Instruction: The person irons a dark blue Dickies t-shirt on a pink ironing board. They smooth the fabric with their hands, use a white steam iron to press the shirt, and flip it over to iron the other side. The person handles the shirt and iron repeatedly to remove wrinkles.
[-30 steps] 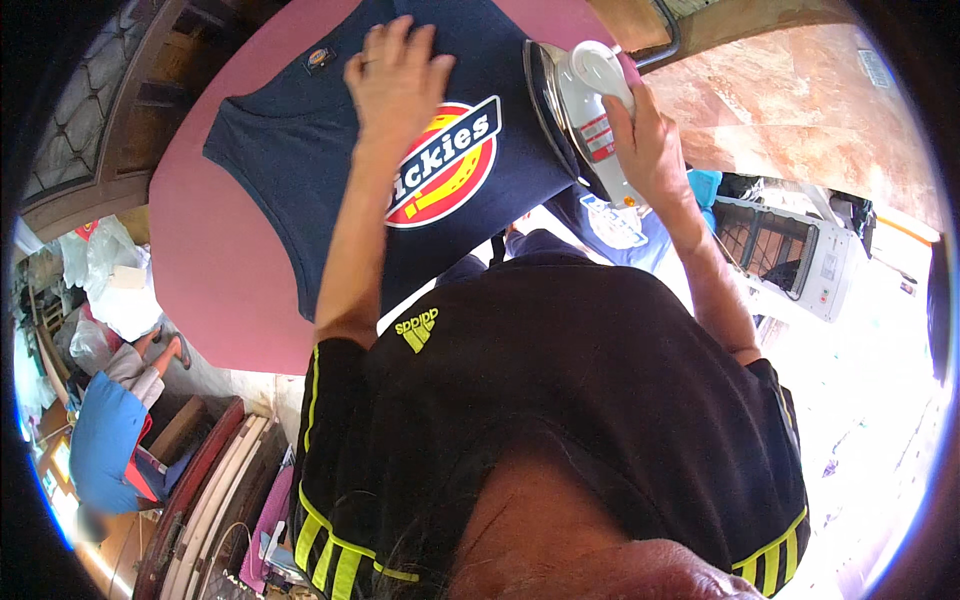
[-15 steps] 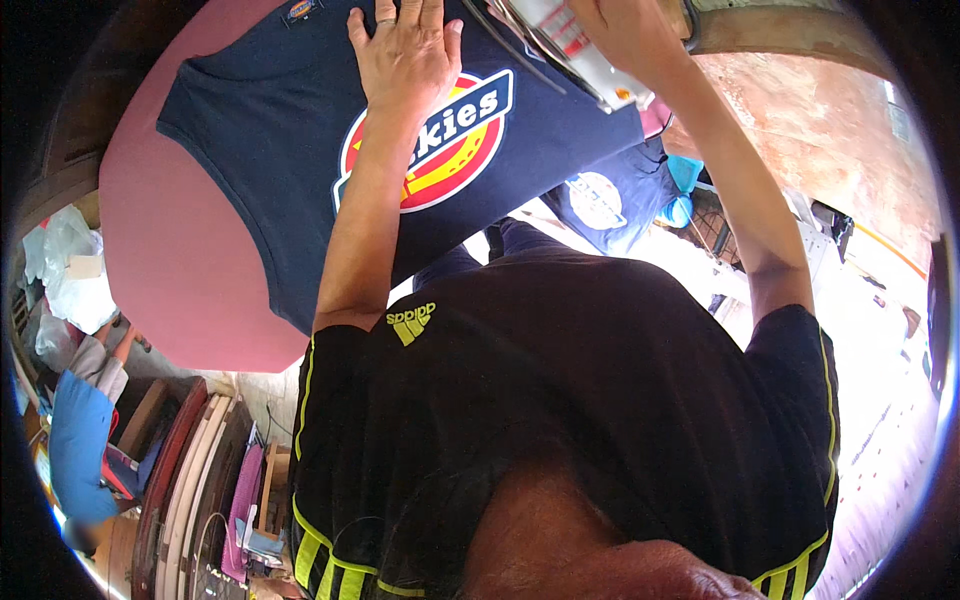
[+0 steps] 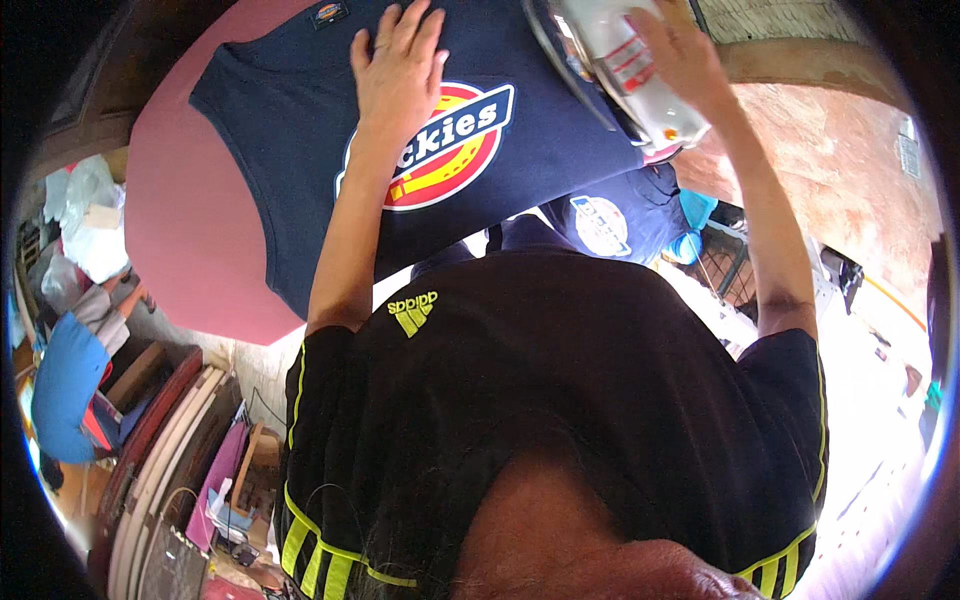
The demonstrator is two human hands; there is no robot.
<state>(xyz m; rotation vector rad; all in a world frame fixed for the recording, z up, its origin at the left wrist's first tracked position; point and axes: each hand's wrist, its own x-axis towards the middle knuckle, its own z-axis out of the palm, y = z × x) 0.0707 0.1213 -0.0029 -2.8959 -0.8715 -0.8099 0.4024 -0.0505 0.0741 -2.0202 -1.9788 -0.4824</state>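
A dark navy shirt (image 3: 520, 140) lies spread over a pink padded board (image 3: 190, 235), with a round red, yellow and white print facing up. My left hand (image 3: 397, 80) rests on the cloth with its fingers stretched and spread, just above the print; its wrist covers the print's left part. At the upper right, my right hand (image 3: 685, 65) is closed round the top of a white clothes iron (image 3: 625, 85). The iron's dark-rimmed sole lies on the shirt near its right end. The grip under my fingers is partly hidden.
Another dark printed garment (image 3: 610, 215) hangs below the board's right end, beside a light-blue item (image 3: 695, 208). Plastic bags (image 3: 90, 225) are at the left. A person in blue (image 3: 70, 390) is at the far left, near leaning boards (image 3: 165, 450). A wall (image 3: 820, 150) stands right.
The iron has slid right and toward me in my right hand. My left hand has shifted slightly left, uncovering more of the print. The whole view has tilted a little.
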